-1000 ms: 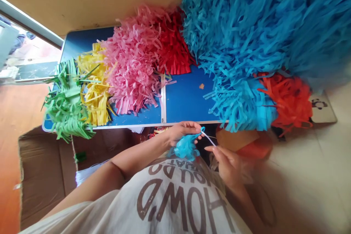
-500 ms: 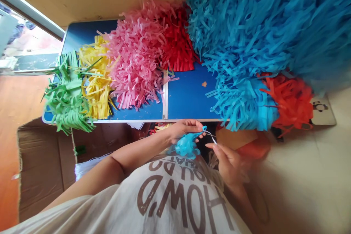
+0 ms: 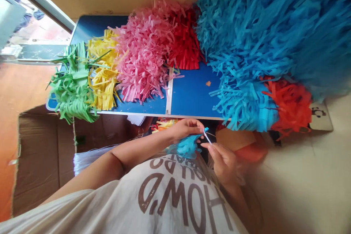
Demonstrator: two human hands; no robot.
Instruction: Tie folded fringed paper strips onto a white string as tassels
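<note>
Holding a small blue tassel (image 3: 188, 147) clamped in the left grip (image 3: 189, 128), with loose ends below it. Pinching, in the right grip (image 3: 224, 159), a white strip (image 3: 207, 138) stretched to the tassel's narrow end. Spread beyond both grips on the blue surface (image 3: 192, 86): pink fringe (image 3: 146, 53), with yellow fringe (image 3: 103, 76) and green fringe (image 3: 75, 93) farther left; to their right, a blue heap (image 3: 246, 36) and orange-red fringe (image 3: 292, 104).

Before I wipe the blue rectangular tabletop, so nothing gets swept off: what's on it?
Fringed strips: a green pile, yellow pile, pink pile, dark red pile and light blue pile. A small tan patch shows on the tabletop. Anything the piles cover cannot be seen.
</note>
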